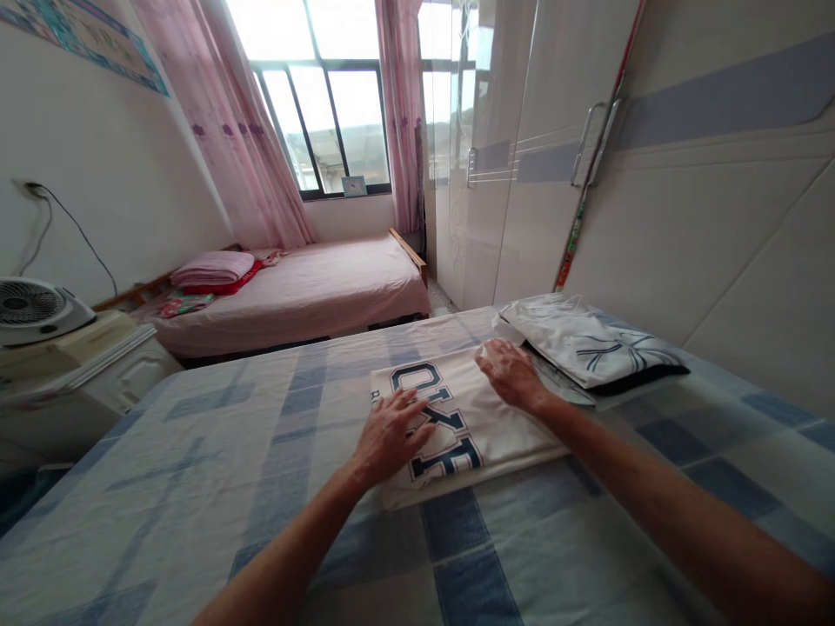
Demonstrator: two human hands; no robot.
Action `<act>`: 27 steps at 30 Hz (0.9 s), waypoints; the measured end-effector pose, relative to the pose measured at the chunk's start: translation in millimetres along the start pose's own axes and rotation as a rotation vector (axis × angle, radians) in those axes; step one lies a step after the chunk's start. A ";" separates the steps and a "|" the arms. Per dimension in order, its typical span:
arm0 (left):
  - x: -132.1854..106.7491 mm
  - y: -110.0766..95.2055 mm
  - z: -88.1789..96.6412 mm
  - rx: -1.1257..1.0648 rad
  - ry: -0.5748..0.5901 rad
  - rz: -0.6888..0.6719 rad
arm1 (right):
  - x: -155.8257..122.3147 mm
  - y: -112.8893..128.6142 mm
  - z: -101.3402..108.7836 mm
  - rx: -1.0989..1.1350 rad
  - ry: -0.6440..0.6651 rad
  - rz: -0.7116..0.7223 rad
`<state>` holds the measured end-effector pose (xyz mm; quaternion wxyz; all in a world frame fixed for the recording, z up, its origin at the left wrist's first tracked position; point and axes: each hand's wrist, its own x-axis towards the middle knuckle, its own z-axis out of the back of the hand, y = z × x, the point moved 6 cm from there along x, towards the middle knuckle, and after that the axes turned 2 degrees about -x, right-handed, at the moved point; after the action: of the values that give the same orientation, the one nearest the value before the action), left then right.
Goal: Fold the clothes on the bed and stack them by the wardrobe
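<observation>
A folded cream T-shirt (483, 426) with large dark blue letters lies on a blue-and-white checked bedsheet (215, 487). My left hand (391, 435) rests flat on the shirt's left edge, fingers stretched out. My right hand (512, 372) lies flat on the shirt's far right part, fingers spread. Neither hand grips anything. Just right of the shirt sits a pile of folded clothes (587, 343), white on top with a dark garment underneath.
A second bed with a pink sheet (313, 287) and a folded pink blanket (212, 268) stands beyond, under a window with pink curtains. A white fan (32, 309) sits on a cabinet at the left. A wardrobe (522, 156) and padded headboard fill the right.
</observation>
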<state>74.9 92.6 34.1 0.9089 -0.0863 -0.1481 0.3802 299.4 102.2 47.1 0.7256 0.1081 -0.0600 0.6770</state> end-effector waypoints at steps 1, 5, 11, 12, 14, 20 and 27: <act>5.6 4.5 4.8 0.015 -0.031 0.027 | -6.1 15.1 2.4 0.011 -0.022 0.027; 21.5 28.5 4.4 0.107 -0.077 0.160 | -30.4 66.2 -13.1 0.041 0.013 0.222; 17.3 46.8 -21.8 0.104 0.006 0.208 | -48.8 -0.9 -37.2 -0.023 0.038 0.029; 16.5 46.7 -22.6 0.099 0.000 0.205 | -51.5 -15.2 -36.7 -0.027 0.034 -0.016; 16.4 46.4 -22.4 0.075 -0.011 0.208 | -56.2 -34.8 -34.0 -0.028 0.033 -0.080; 19.9 64.8 -7.8 -0.217 -0.141 0.313 | -46.2 -59.2 -22.4 0.084 0.000 -0.219; 21.7 99.7 19.8 -0.243 -0.221 0.564 | -12.8 -73.6 0.6 0.121 0.070 -0.303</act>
<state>16.5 178.5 30.3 0.7292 -0.1900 -0.2606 0.6036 371.7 85.2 39.1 0.8133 0.1358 0.0231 0.5653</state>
